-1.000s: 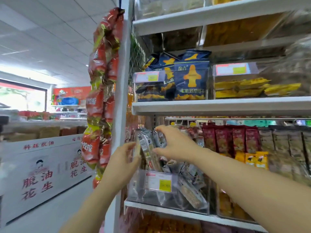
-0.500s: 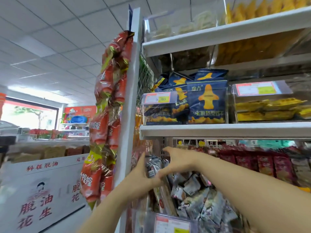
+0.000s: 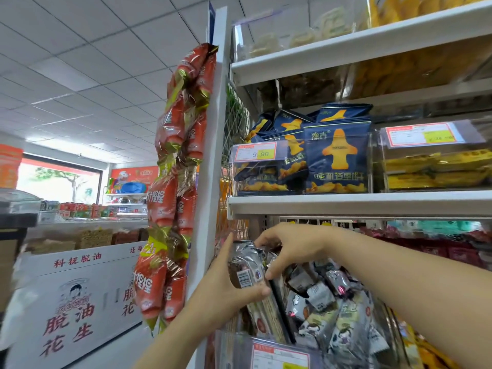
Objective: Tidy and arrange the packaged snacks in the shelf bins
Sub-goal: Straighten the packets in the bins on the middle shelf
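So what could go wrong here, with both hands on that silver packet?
The silver packet, gripped by left hand and right hand, could slip and fall. The loose packets heaped beside it might slide over the bin front. The left forearm could brush the hanging red snack strip.

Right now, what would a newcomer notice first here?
A tall strip of red snack packets hangs down the shelf's white end post. Lower right of it, the left hand and right hand both grip a silver snack packet. Above them, navy airplane-biscuit bags stand on the middle shelf.
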Demonstrator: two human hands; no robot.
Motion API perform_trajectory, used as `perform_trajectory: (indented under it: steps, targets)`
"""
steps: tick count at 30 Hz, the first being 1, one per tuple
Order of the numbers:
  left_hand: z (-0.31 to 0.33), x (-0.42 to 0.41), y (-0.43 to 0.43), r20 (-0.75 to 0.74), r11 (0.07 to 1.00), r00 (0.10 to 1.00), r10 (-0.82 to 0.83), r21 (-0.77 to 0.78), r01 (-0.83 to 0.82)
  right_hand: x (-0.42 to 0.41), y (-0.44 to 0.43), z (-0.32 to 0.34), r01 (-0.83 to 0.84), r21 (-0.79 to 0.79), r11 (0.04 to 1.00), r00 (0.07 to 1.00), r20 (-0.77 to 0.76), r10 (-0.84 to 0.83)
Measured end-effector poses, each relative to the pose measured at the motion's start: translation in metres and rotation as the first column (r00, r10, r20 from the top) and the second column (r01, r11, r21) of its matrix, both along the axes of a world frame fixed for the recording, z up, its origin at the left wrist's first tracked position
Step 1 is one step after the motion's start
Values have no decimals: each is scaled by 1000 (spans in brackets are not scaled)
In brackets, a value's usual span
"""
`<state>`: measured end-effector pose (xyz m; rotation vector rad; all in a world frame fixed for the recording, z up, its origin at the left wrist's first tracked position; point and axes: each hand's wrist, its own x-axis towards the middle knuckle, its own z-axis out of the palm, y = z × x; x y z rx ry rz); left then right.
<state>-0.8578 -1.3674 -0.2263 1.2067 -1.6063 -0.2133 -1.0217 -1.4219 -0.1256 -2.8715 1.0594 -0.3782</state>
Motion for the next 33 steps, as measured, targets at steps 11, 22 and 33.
perform_trajectory:
  steps: [11,22,33]
  targets:
    - [2,-12,18,-98,980,995,28,-192,-47,-5,17,-1,-68,-187,980,983,156,98]
    - [31,-30,36,-79,912,997,-4,-409,-29,-15,25,4,-28,-249,968,880,453,142]
    - [42,-39,71,16,797,994,109,-599,-78,-19,43,6,58,-368,928,762,616,197]
